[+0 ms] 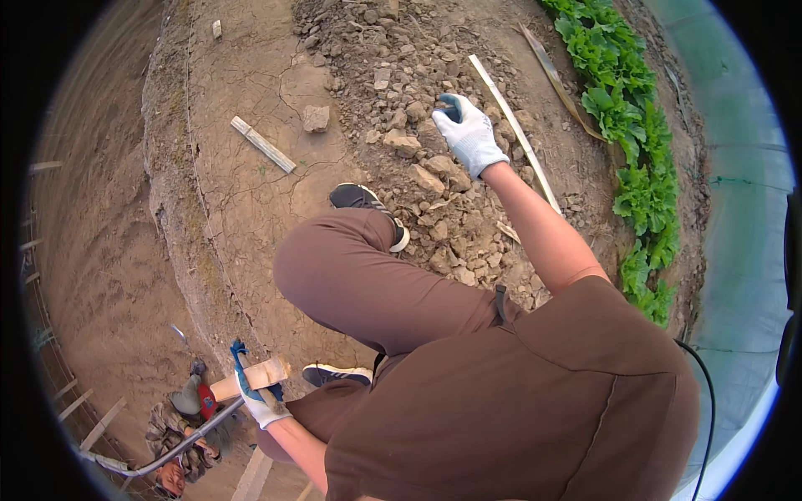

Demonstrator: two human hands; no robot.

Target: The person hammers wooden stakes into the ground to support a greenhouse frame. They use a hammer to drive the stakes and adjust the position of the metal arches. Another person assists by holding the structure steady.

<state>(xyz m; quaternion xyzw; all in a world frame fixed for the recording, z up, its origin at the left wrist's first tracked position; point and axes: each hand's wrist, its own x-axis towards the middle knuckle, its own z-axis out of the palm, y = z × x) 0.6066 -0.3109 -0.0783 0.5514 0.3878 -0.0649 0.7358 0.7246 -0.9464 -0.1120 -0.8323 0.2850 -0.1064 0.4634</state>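
Observation:
My right hand (469, 135), in a white glove with dark green fingertips, reaches out over broken soil clods (430, 177). Its fingers curve but stay apart, and nothing shows between them. At the lower left, my left hand (255, 388) wears a similar white and blue glove. Its fingers lie across a pale piece of wood (269, 372), which appears gripped, though the palm side is hidden. A grey metal pipe (196, 436) runs up to that hand from the lower left; whether the hand touches it I cannot tell.
Leafy green plants (622, 108) grow along the right, beside plastic sheeting (743, 217). A long pale wooden strip (516, 129) crosses the clods, and a short stick (262, 144) lies on cracked soil. A person (180, 430) is at the lower left, beyond a soil ledge (180, 184).

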